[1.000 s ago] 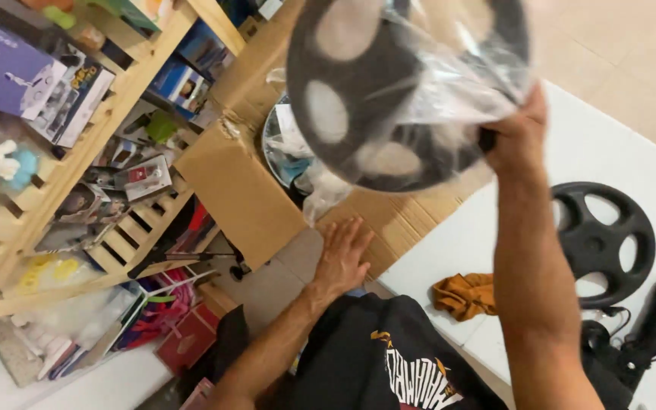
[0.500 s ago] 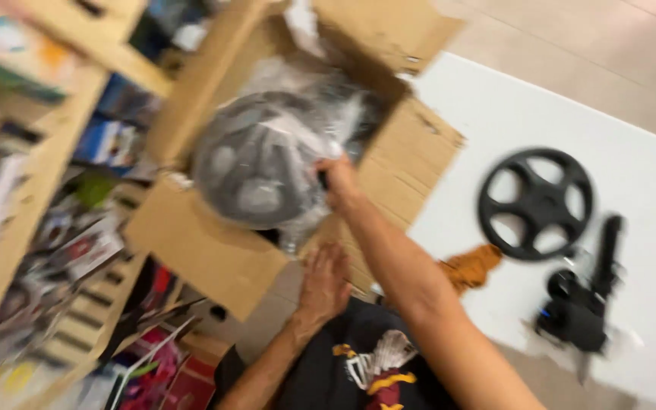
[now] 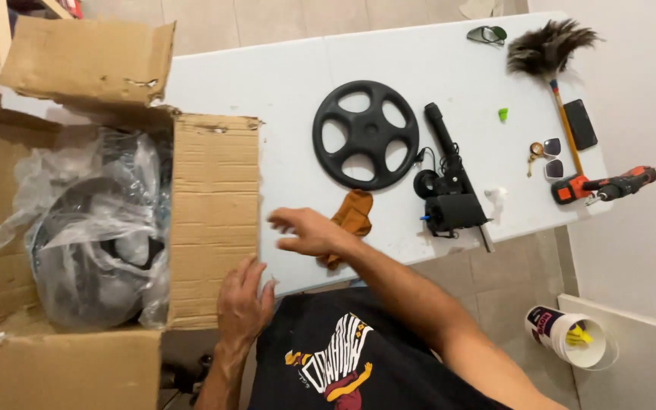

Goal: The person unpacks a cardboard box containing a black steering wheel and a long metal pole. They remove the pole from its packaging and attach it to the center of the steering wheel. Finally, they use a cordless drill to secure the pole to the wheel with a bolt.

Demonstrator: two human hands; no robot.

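The left hand (image 3: 243, 302) rested flat, fingers spread, on the cardboard box (image 3: 210, 228) flap; the right hand (image 3: 309, 231) hovered empty, fingers loosely open, pointing toward the bagged black wheel (image 3: 93, 250) lying flat inside.

Brown cardboard box (image 3: 214, 220) — left, open

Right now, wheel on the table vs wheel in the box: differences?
The table wheel lies bare and flat on the white table, its spokes and holes plain; the box wheel sits inside the cardboard box, wrapped in clear plastic that hides most of it. The table wheel is fully in view; the box wheel only partly. Both look black and round.
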